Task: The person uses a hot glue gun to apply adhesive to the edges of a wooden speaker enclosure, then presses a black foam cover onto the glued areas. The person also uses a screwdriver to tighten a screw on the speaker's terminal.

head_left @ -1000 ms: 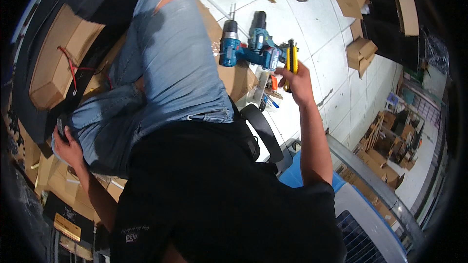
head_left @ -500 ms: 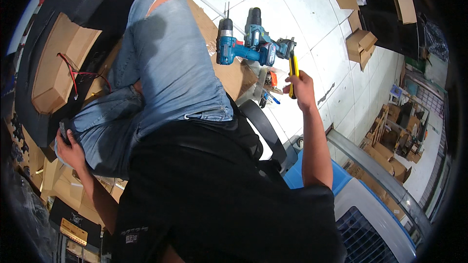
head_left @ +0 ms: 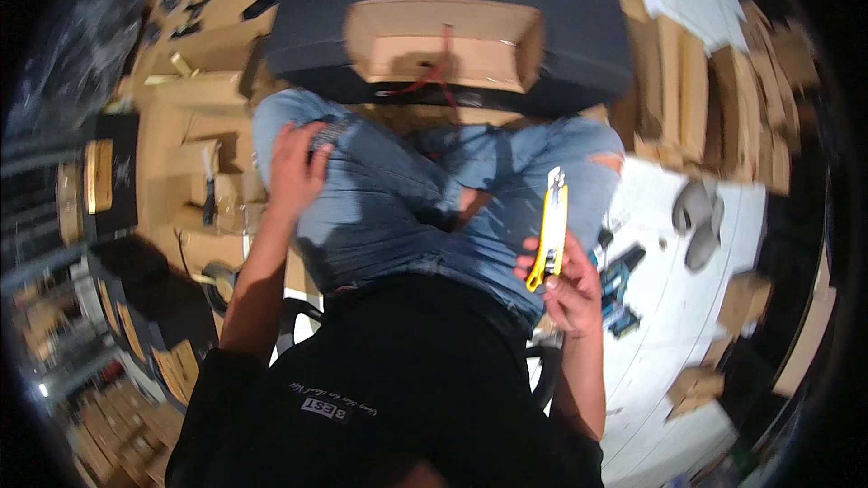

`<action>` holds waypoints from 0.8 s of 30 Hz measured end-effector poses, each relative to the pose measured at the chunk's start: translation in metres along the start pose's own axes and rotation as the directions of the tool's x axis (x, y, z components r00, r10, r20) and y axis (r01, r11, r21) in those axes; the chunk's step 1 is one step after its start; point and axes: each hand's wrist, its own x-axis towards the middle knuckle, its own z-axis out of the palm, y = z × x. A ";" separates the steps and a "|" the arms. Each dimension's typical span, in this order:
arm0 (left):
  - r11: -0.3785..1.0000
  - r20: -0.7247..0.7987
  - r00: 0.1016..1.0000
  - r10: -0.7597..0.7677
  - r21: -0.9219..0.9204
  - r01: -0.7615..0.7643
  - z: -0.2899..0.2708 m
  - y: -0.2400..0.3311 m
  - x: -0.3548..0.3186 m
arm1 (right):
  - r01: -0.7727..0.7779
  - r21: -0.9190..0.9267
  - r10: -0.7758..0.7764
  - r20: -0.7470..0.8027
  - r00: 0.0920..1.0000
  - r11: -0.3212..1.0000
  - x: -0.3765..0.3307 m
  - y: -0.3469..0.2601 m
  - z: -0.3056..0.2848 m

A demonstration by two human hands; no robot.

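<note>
My right hand grips a yellow snap-off utility knife by its lower end, the metal tip pointing away from me above my right thigh. On my left knee rests my left hand, its fingers curled around a small dark grey piece whose kind I cannot make out. Across the far side of my legs stands a big black box with a recessed bare-wood opening. Red and black wires hang out of that opening. Neither hand touches the box.
Teal cordless drills lie on the right, partly behind my right hand. Cardboard boxes stand at the far right, with grey slippers on the tiled floor. Open cartons and a tape roll are on the left.
My view has swung left, bringing the black box in front of me. The utility knife has come away from the drills to above my right thigh. My left hand still holds the dark piece.
</note>
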 end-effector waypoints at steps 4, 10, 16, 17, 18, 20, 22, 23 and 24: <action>0.994 -0.019 0.997 -0.071 -0.084 0.069 -0.008 0.005 -0.021 | -0.133 -0.056 0.141 0.185 0.973 0.990 0.041 0.023 0.023; 0.993 -0.044 0.992 -0.116 -0.044 0.114 -0.006 0.008 -0.026 | -0.190 -0.077 0.205 0.314 0.927 0.979 0.067 0.025 0.049; 0.987 0.004 0.987 -0.158 -0.001 0.158 -0.005 0.014 -0.014 | -0.123 -0.098 0.147 0.308 0.940 0.988 0.077 0.017 0.040; 0.987 0.004 0.987 -0.162 0.019 0.162 -0.004 0.016 -0.014 | -0.112 -0.076 0.131 0.307 0.943 0.991 0.077 0.015 0.038; 0.986 0.005 0.986 -0.164 0.038 0.164 -0.004 0.018 -0.013 | -0.117 -0.060 0.130 0.305 0.944 0.991 0.077 0.016 0.033; 0.980 0.034 0.983 -0.182 0.082 0.179 -0.006 0.026 -0.009 | -0.135 -0.093 0.159 0.328 0.931 0.986 0.078 0.010 0.029; 0.977 0.035 0.982 -0.186 0.109 0.181 -0.007 0.033 -0.003 | -0.140 -0.144 0.184 0.359 0.915 0.980 0.081 0.005 0.028; 0.976 0.038 0.982 -0.187 0.121 0.181 -0.007 0.039 0.001 | -0.154 -0.133 0.194 0.382 0.904 0.979 0.082 0.001 0.021; 0.972 0.047 0.979 -0.200 0.135 0.192 -0.006 0.046 0.005 | -0.169 -0.121 0.204 0.405 0.891 0.978 0.082 -0.001 0.012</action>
